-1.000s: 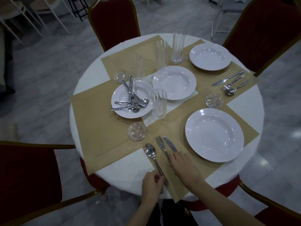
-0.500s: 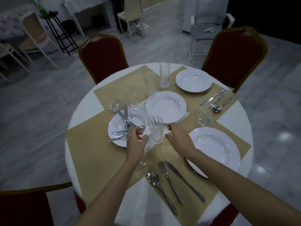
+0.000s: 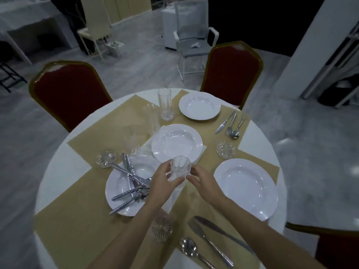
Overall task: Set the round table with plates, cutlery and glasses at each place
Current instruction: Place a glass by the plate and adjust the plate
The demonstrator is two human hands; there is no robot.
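Both hands meet around a clear ribbed glass (image 3: 179, 169) at the middle of the round table (image 3: 64, 171). My left hand (image 3: 162, 183) grips its left side and my right hand (image 3: 204, 184) touches its right side. A white plate (image 3: 245, 188) lies at the near right place, with a spoon (image 3: 189, 248), fork (image 3: 208, 242) and knife (image 3: 219, 231) beside it. Another plate (image 3: 199, 105) sits at the far place with its cutlery (image 3: 231, 125). A third plate (image 3: 176, 145) is in the centre. A plate on the left (image 3: 118, 188) holds several loose pieces of cutlery (image 3: 132, 183).
Three more tall glasses (image 3: 165, 106) stand at the back of the table. Small glass coasters lie at the left (image 3: 105, 159), the right (image 3: 226, 149) and near my left forearm (image 3: 161, 228). Red chairs (image 3: 68, 94) ring the table; tan placemats (image 3: 64, 206) cover it.
Both hands left the near cutlery, reached to the table's middle and closed around the glass, which now sits lifted and tilted toward me. The view has risen and shifted forward.
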